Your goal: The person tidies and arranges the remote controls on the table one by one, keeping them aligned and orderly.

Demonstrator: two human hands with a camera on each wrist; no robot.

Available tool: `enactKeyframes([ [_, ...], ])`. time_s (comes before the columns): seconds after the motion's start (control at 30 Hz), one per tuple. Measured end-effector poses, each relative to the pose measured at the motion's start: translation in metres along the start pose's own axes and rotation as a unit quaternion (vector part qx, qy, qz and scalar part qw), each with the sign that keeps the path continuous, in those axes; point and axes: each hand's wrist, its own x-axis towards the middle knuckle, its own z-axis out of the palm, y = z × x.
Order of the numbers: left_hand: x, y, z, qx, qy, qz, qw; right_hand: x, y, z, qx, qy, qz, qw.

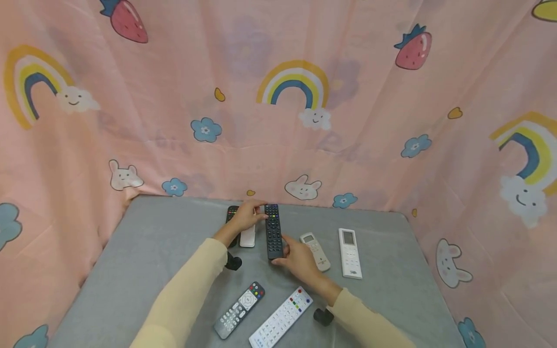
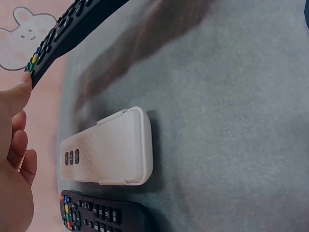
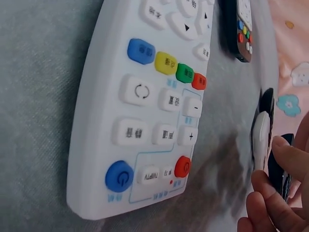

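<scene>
A long black remote control [image 1: 274, 232] is raised off the grey table, tilted, as the left wrist view shows. My left hand [image 1: 245, 217] pinches its far end, thumb by the coloured buttons. At the near end, my right hand [image 1: 302, 261] grips it between thumb and fingers. Under the left hand lie a small white remote [image 2: 108, 150] with three dark buttons and another black remote [image 2: 104, 212]. Just right of the right hand, a cream remote with a small screen [image 1: 316, 252] lies on the cloth, partly hidden by the hand.
A white remote with a screen [image 1: 350, 253] lies at the right. Closer to me are a grey remote with a white button ring [image 1: 239, 310] and a white remote with coloured buttons [image 1: 280, 319]. A pink printed curtain [image 1: 278, 159] borders the grey table [image 1: 165, 237].
</scene>
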Motion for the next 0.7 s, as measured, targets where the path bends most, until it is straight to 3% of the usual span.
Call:
enactKeyframes([
  [0.4,0.003,-0.008,0.006,0.040,-0.005,-0.009,0.9991,0.010,-0.008,0.014,-0.006,-0.004,0.032,0.999],
  [0.7,0.002,-0.009,0.006,0.081,-0.002,-0.018,0.9966,0.017,-0.004,0.020,0.003,-0.001,0.028,1.000],
])
